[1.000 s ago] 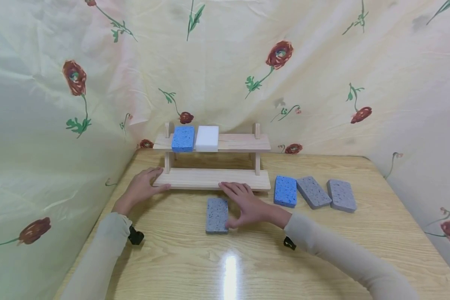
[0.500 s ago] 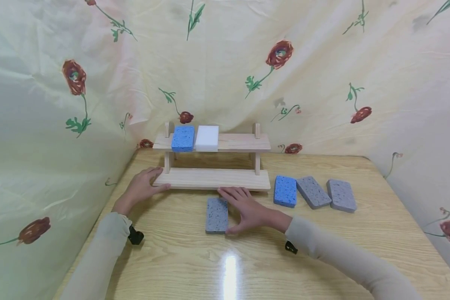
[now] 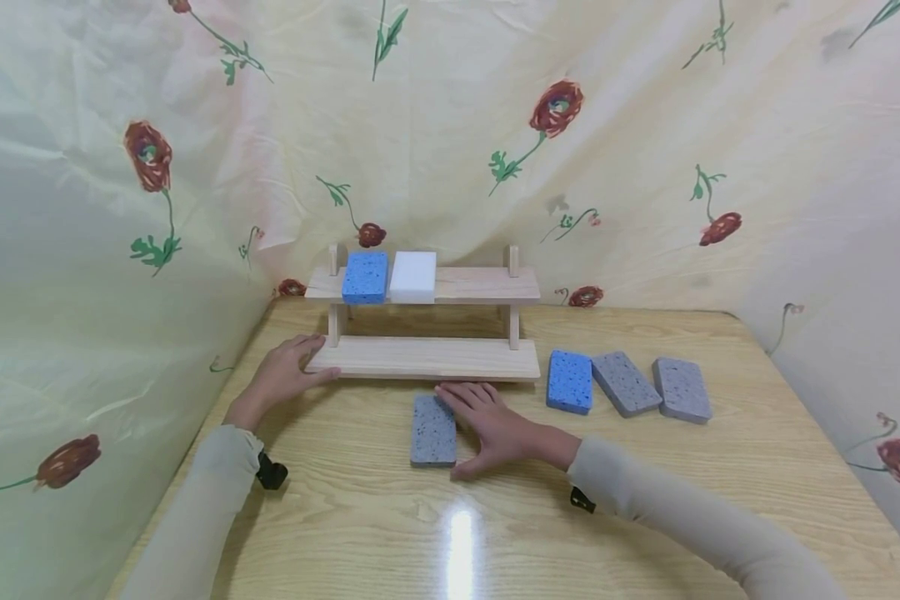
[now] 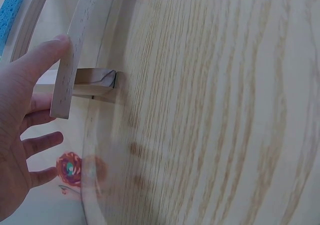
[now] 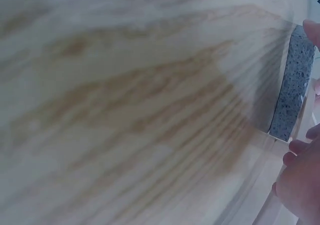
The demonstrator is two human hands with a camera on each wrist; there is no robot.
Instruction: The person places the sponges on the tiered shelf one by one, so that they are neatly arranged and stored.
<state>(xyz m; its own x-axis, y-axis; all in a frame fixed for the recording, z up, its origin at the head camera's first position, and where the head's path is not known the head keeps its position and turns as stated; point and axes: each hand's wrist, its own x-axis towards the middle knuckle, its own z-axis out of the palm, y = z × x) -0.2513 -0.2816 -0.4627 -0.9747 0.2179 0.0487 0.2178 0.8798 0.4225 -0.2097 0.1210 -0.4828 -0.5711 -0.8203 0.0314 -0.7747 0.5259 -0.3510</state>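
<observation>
A two-tier wooden shelf (image 3: 427, 357) stands at the back of the table. My left hand (image 3: 283, 372) holds the left end of its lower board, thumb at the front edge and fingers behind; the left wrist view shows the thumb on the board (image 4: 65, 80). In front of the shelf lies a grey speckled sponge (image 3: 432, 433). My right hand (image 3: 495, 429) is spread along its right side, fingertips by the far edge and thumb just off the near right corner. The right wrist view has this sponge (image 5: 295, 85) between thumb and fingers, ungripped.
On the upper board sit a blue sponge (image 3: 365, 277) and a white sponge (image 3: 413, 277), side by side. Right of the shelf lie another blue sponge (image 3: 570, 382), a tilted grey sponge (image 3: 626, 383) and a further grey sponge (image 3: 682, 390). Flowered cloth (image 3: 450, 167) hangs behind the table.
My right hand has drawn back from the shelf's front edge toward me, its thumb sliding past the grey sponge's near corner. The left hand and the sponges stay put.
</observation>
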